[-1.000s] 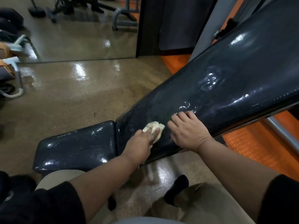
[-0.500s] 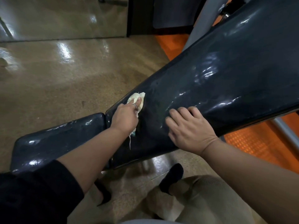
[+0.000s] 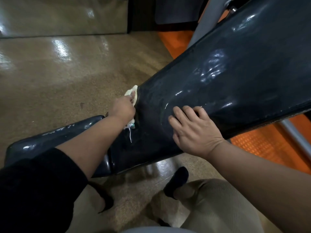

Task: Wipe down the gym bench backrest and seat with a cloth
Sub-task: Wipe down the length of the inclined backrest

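The left hand (image 3: pixel 123 107) grips a pale cloth (image 3: pixel 133 93) against the far edge of the tilted dark backrest (image 3: pixel 235 78), just above the seat (image 3: pixel 55 137). The right hand (image 3: pixel 195 130) lies flat, fingers spread, on the backrest's near side.

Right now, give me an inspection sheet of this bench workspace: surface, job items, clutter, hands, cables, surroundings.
Surface: dark glossy backrest, inclined, with shiny streaks; seat lower, beside it.
Job's things: pale cloth at the backrest's far edge, a loose thread hanging below it.
Clutter: nothing seen on the pads.
Hands: left hand holds the cloth against the backrest edge; right hand rests on the backrest, fingers slightly bent, holding nothing.
Cables: nothing seen.
Surroundings: shiny speckled floor, orange flooring under the backrest, grey frame bar, the person's dark shoe.
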